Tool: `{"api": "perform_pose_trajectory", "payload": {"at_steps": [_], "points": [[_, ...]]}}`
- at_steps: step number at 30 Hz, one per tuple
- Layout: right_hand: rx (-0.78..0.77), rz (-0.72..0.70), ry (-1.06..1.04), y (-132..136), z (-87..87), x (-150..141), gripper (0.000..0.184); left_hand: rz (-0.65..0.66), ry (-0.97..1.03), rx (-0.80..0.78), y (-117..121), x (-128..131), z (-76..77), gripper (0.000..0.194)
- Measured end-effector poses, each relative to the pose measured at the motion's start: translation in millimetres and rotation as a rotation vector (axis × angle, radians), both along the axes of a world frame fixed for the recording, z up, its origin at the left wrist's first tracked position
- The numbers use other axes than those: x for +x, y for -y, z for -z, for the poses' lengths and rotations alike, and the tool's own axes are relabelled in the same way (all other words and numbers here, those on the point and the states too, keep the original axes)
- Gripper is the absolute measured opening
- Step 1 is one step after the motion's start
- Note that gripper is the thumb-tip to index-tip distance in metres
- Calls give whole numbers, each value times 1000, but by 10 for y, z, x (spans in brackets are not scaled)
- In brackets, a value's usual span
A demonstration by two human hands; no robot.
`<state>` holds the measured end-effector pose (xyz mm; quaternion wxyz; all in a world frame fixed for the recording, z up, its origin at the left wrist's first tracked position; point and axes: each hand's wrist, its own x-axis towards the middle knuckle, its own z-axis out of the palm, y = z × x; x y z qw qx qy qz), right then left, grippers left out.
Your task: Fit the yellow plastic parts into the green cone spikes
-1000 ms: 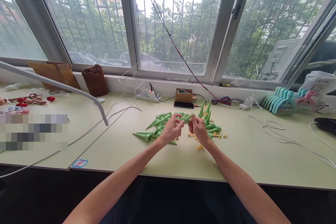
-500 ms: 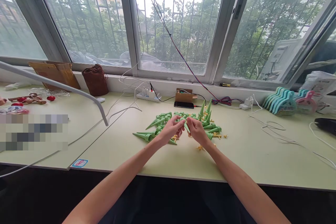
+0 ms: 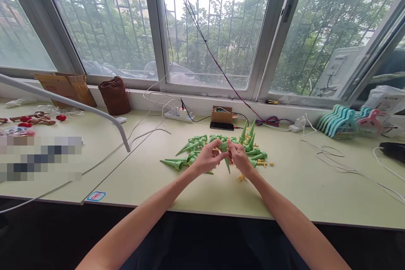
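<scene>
In front of me, over the pile, a green plastic watering spike hangs point down between my two hands. My left hand has its fingers closed around the wide upper end. My right hand is closed too, its thumb and fingers pinching at the rim on the right side; whether a small yellow part is also in them I cannot tell. More green spikes lie around and behind my hands, and a few stand upright. Small yellow plastic pieces are scattered to the right of the pile.
Behind the pile are a phone, a small cardboard box and a power strip. Teal hangers stand at the right. A brown pouch and a grey curved arm are at the left. White cables cross the table.
The green spike between my hands has turned so that its wide end shows and its tip points down. My hands stay in nearly the same place.
</scene>
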<state>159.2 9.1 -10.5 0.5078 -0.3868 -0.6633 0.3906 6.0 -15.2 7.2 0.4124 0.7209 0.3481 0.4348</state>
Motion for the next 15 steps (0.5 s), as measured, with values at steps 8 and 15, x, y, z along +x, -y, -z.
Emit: {"api": "perform_pose_trajectory", "payload": {"at_steps": [8,15], "points": [[-3,-13,2,0,-14,-7,61,-81,-82,100,39,30,-31,26],[10,-28,-24,-31,29,-24,61,-134,-12,41,6,32,-6,27]]}}
